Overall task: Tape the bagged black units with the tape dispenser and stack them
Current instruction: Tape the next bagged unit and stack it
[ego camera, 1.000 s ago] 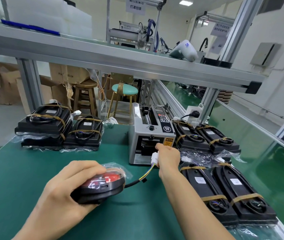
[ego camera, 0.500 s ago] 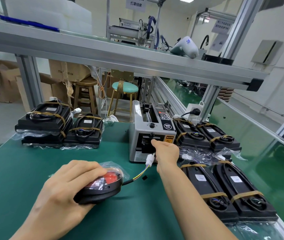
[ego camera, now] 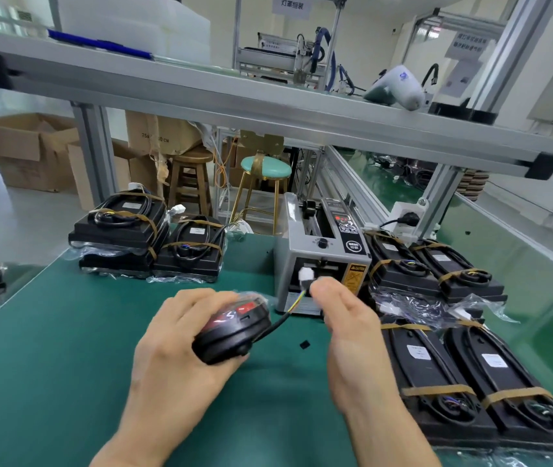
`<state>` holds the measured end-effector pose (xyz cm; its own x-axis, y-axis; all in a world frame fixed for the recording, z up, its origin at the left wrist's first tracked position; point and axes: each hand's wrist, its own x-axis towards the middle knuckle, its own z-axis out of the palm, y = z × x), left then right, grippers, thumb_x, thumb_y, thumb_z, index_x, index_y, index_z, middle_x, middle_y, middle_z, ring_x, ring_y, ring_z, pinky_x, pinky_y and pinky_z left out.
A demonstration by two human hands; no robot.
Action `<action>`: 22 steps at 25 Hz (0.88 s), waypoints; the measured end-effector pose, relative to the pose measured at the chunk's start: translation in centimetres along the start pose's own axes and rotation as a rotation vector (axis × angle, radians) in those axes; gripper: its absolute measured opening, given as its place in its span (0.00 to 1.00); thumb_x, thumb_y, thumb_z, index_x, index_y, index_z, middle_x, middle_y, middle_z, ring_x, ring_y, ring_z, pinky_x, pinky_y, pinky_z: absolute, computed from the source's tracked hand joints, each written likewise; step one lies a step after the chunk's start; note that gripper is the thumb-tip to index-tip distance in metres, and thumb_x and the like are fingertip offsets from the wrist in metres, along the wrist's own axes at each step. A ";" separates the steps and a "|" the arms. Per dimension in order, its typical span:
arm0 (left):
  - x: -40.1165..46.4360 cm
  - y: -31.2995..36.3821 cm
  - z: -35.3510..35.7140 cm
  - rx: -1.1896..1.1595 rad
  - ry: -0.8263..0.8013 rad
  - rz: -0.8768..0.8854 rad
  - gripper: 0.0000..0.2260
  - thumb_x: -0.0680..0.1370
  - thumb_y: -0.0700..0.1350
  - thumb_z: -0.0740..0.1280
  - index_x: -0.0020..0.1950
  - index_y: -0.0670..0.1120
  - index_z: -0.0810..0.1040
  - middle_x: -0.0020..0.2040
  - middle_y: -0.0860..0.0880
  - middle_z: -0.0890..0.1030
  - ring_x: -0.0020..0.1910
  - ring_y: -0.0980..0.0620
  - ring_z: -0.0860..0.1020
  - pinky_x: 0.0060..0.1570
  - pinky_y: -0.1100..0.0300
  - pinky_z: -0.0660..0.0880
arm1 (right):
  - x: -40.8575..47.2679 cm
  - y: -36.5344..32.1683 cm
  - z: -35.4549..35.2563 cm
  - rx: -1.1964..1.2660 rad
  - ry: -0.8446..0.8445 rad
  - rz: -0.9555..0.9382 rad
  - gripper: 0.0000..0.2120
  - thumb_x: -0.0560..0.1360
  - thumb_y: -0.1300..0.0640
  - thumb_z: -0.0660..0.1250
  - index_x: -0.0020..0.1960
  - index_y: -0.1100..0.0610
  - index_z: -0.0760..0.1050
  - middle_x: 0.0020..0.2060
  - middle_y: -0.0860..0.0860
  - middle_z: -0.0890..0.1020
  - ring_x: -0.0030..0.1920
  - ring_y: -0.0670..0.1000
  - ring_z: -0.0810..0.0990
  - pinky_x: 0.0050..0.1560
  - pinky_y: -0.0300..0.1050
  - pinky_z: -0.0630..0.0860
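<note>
Bagged black unit (ego camera: 231, 328), round with a red face under clear film, sits tilted in our left hand (ego camera: 181, 335), whose fingers curl over its top and near side just above the green mat (ego camera: 49, 365). Its red face looks up and away from us, and its cable (ego camera: 278, 323) leaves the right edge and runs up and right, so the long line of unit plus cable points toward the tape dispenser (ego camera: 322, 264). Our right hand (ego camera: 346, 318) pinches that cable near its far end, fingers curled, with the white connector (ego camera: 305, 274) standing just past the fingertips and right in front of the dispenser's mouth; we cannot tell whether it touches the machine.

Between the 2 hands a small black scrap (ego camera: 304, 344) lies on the mat. The dispenser stands directly behind both hands. To its right, taped units (ego camera: 436, 271) lie side by side, and 2 longer ones (ego camera: 470, 382) lie just beside our right forearm. At the far left of the mat sits a stack of banded units (ego camera: 123, 230) with a single one (ego camera: 191, 251) touching it. A metal shelf (ego camera: 234, 106) spans overhead, and 2 stools (ego camera: 261, 183) stand beyond the bench.
</note>
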<state>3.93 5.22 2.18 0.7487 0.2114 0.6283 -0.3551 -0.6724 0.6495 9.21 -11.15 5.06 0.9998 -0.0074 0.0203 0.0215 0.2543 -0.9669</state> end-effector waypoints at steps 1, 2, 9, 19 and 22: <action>0.0 0.3 0.2 -0.010 0.008 -0.008 0.29 0.57 0.35 0.81 0.56 0.51 0.81 0.52 0.55 0.78 0.51 0.51 0.77 0.54 0.58 0.72 | -1.1 0.2 0.6 -0.008 -0.092 -0.006 0.07 0.65 0.50 0.74 0.35 0.53 0.82 0.50 0.39 0.81 0.52 0.38 0.78 0.56 0.36 0.69; -0.1 0.6 0.4 -0.020 0.016 -0.013 0.29 0.57 0.34 0.81 0.55 0.50 0.82 0.51 0.55 0.78 0.51 0.50 0.78 0.53 0.56 0.73 | -2.0 0.5 1.2 -0.024 -0.145 -0.006 0.06 0.66 0.51 0.75 0.35 0.54 0.83 0.56 0.37 0.80 0.57 0.35 0.76 0.58 0.35 0.66; -0.5 0.8 0.7 -0.023 0.035 -0.010 0.27 0.58 0.35 0.81 0.55 0.45 0.82 0.50 0.51 0.78 0.50 0.47 0.78 0.50 0.46 0.76 | -3.1 1.3 2.0 0.001 -0.125 0.003 0.07 0.70 0.60 0.71 0.34 0.55 0.84 0.60 0.41 0.77 0.58 0.30 0.74 0.55 0.32 0.64; -0.8 1.4 1.3 0.018 0.088 0.041 0.22 0.61 0.43 0.74 0.55 0.48 0.82 0.49 0.53 0.78 0.48 0.48 0.77 0.47 0.45 0.75 | -3.6 0.7 1.6 -0.106 -0.097 -0.020 0.06 0.66 0.58 0.72 0.30 0.53 0.82 0.55 0.43 0.78 0.54 0.36 0.77 0.56 0.36 0.68; -0.8 1.3 1.3 0.027 0.086 0.044 0.22 0.61 0.43 0.74 0.55 0.46 0.82 0.49 0.52 0.78 0.48 0.47 0.77 0.47 0.45 0.75 | -3.6 0.6 1.6 -0.146 -0.079 -0.042 0.07 0.66 0.58 0.72 0.29 0.52 0.82 0.54 0.44 0.78 0.52 0.38 0.77 0.58 0.38 0.69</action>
<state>3.62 3.27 1.92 0.6815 0.2405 0.6912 -0.3708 -0.7007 0.6095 5.58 -9.39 4.84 0.9951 0.0624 0.0761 0.0687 0.1125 -0.9913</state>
